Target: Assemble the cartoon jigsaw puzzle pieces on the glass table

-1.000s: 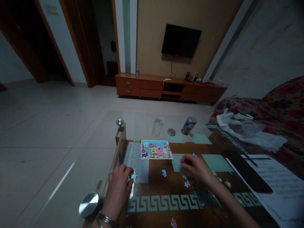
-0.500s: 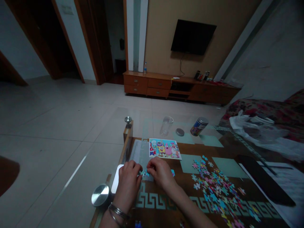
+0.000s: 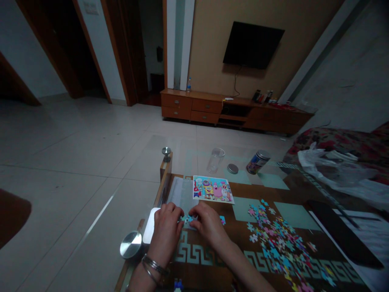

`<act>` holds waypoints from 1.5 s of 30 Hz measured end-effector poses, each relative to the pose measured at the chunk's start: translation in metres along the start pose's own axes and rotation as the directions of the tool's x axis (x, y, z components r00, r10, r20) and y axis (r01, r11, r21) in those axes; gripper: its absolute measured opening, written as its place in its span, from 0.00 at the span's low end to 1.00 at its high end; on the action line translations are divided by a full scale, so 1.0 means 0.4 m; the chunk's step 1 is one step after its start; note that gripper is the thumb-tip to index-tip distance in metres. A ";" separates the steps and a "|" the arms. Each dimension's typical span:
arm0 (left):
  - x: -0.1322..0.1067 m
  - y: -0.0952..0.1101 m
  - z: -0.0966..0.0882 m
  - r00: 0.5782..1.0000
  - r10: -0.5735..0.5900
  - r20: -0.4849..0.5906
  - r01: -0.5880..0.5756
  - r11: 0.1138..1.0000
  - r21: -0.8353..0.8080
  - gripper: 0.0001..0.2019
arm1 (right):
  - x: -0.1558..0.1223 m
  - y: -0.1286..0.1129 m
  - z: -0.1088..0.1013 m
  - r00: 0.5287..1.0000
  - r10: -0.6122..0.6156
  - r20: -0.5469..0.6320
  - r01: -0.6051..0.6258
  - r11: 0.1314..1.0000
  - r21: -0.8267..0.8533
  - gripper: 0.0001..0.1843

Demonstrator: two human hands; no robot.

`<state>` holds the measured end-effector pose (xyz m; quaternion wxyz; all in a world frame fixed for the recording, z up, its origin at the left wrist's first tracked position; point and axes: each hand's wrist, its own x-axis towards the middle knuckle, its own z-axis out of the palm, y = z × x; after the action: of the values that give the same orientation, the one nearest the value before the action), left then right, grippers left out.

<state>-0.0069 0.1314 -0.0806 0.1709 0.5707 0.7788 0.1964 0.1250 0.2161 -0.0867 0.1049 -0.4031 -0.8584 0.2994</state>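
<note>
Between my two hands lie a few light-blue jigsaw puzzle pieces (image 3: 187, 219) on the glass table. My left hand (image 3: 168, 223) wears bracelets at the wrist, and its curled fingers pinch the left end of these pieces. From the other side my right hand (image 3: 207, 223) holds their right end between thumb and forefinger. Part of the pieces is hidden by the fingertips. Just beyond the hands sits a colourful cartoon picture card (image 3: 213, 189). Another small blue puzzle piece (image 3: 223, 220) shows right of my right hand.
A large heap of loose puzzle pieces (image 3: 282, 239) spreads at the right. Farther back stand a clear jar (image 3: 215, 160), a metal lid (image 3: 232, 168) and a printed can (image 3: 257, 162). A black flat object (image 3: 343, 233) rests on papers. The table's wooden edge (image 3: 161, 188) runs along the left.
The view has shifted slightly, so the scene sits a little farther right. Both hands stay at the blue pieces, with only small finger movements.
</note>
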 end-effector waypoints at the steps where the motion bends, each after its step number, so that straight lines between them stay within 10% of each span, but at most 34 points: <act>1: 0.000 0.000 0.000 1.000 -0.002 -0.002 0.002 1.000 -0.004 0.10 | 0.000 0.001 0.001 1.000 -0.001 0.000 0.001 1.000 0.009 0.11; 20: 0.009 -0.026 0.023 0.998 0.004 -0.064 -0.011 0.994 -0.106 0.06 | 0.005 0.034 0.018 0.994 -0.077 -0.081 0.078 0.997 0.006 0.07; 34: 0.032 -0.040 0.033 0.999 0.013 -0.050 -0.020 0.989 -0.149 0.05 | 0.066 0.092 0.009 0.916 -0.391 0.093 0.380 0.918 0.117 0.05; 45: 0.008 -0.024 0.029 0.995 0.024 -0.096 -0.035 0.992 -0.122 0.07 | 0.010 0.022 0.004 0.993 -0.117 -0.007 0.117 0.992 -0.038 0.11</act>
<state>-0.0101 0.1332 -0.0956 0.1659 0.5606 0.7638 0.2734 0.1272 0.2227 -0.0933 0.1188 -0.3552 -0.8855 0.2748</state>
